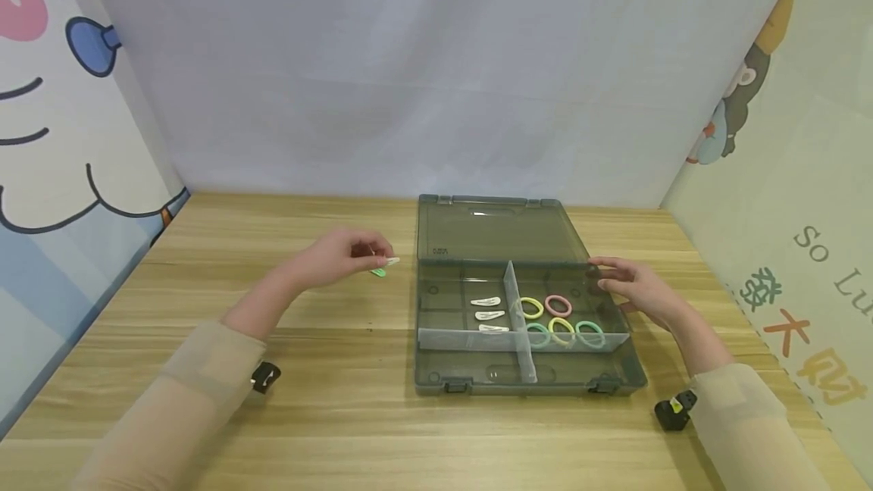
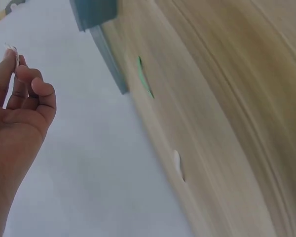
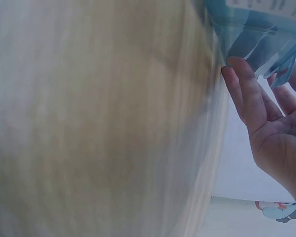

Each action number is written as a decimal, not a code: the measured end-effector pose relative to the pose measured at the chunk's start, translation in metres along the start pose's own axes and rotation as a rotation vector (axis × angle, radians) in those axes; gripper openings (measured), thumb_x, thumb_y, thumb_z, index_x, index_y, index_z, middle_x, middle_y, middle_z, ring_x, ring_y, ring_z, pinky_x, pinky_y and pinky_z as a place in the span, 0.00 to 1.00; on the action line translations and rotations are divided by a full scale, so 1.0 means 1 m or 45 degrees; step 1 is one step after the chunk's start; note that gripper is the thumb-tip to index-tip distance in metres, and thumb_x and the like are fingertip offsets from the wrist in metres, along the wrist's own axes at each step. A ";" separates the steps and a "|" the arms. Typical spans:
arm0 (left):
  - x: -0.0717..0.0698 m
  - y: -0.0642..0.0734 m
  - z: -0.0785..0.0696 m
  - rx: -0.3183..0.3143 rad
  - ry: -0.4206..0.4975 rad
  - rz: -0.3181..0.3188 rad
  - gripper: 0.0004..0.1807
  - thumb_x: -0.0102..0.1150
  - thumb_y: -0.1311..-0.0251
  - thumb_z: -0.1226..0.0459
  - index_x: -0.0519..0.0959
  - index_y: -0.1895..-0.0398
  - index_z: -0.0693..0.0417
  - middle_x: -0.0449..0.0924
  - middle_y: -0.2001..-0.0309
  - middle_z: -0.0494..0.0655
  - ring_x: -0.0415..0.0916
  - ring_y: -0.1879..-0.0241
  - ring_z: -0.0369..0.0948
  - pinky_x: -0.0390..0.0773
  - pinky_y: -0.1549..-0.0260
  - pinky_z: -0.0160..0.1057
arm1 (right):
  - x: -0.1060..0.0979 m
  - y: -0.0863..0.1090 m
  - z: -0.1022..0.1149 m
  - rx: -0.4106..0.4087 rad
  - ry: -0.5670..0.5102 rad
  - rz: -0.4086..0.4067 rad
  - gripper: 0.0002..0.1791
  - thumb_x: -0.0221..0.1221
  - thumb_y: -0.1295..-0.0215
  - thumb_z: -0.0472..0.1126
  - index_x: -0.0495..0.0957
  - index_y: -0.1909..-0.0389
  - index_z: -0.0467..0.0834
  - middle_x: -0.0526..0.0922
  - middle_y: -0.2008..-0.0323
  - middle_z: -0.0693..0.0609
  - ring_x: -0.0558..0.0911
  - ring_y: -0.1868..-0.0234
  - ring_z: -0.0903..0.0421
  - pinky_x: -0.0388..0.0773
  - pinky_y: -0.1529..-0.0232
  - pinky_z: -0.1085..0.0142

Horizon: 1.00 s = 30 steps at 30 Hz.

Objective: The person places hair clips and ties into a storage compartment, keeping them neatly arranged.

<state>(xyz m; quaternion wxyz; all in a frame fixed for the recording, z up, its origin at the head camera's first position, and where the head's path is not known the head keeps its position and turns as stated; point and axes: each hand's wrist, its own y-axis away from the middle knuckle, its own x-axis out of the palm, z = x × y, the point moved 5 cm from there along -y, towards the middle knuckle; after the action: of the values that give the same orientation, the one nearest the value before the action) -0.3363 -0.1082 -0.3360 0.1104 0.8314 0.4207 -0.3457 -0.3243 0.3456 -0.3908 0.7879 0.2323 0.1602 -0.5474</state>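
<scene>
My left hand (image 1: pixel 344 254) pinches a small white snap hair clip (image 1: pixel 392 260) between thumb and fingertips, above the table left of the box. A green hair clip (image 1: pixel 378 273) lies just below that hand; the left wrist view shows it with another white clip (image 2: pixel 178 165) on the wood. My right hand (image 1: pixel 641 292) touches the right side of a grey see-through divided box (image 1: pixel 532 387), its fingers (image 3: pixel 249 96) fairly straight against the wall. Three white hair clips (image 1: pixel 489 315) lie in the box's left compartment. Pink, yellow and green hair ties (image 1: pixel 558 305) lie in the right one.
The box's lid (image 1: pixel 498 229) lies folded back toward the white cloth backdrop (image 1: pixel 409 82). Clear dividers (image 1: pixel 464 339) split the box into compartments. Wood tabletop (image 1: pixel 327 415) runs under both arms, and printed panels (image 1: pixel 805 173) stand at the sides.
</scene>
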 end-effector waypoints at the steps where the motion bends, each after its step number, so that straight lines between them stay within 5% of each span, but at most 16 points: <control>1: 0.001 -0.002 -0.004 -0.002 -0.003 0.003 0.07 0.58 0.37 0.61 0.80 0.59 0.53 0.81 0.67 0.43 0.77 0.67 0.39 0.78 0.66 0.38 | 0.000 0.000 0.000 0.000 0.000 0.001 0.32 0.51 0.29 0.45 0.54 0.29 0.40 0.55 0.31 0.32 0.61 0.35 0.32 0.71 0.49 0.39; 15: 0.032 -0.034 -0.035 0.115 -0.011 0.110 0.02 0.59 0.40 0.66 0.80 0.65 0.53 0.81 0.68 0.43 0.77 0.67 0.38 0.78 0.64 0.36 | 0.000 0.000 -0.001 -0.001 0.004 0.009 0.31 0.50 0.29 0.43 0.54 0.29 0.40 0.54 0.31 0.32 0.60 0.34 0.32 0.70 0.48 0.39; 30: 0.070 -0.063 -0.038 0.177 -0.141 0.389 0.02 0.61 0.40 0.65 0.79 0.69 0.53 0.79 0.72 0.40 0.75 0.71 0.33 0.77 0.69 0.31 | -0.001 -0.002 -0.003 0.006 0.012 -0.001 0.31 0.51 0.29 0.45 0.55 0.29 0.40 0.55 0.31 0.33 0.60 0.34 0.33 0.75 0.51 0.45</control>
<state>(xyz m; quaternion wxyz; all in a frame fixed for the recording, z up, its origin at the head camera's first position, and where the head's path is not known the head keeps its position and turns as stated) -0.3383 -0.0076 -0.3482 0.1269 0.8709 0.2579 -0.3985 -0.3268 0.3479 -0.3932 0.7865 0.2365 0.1627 -0.5469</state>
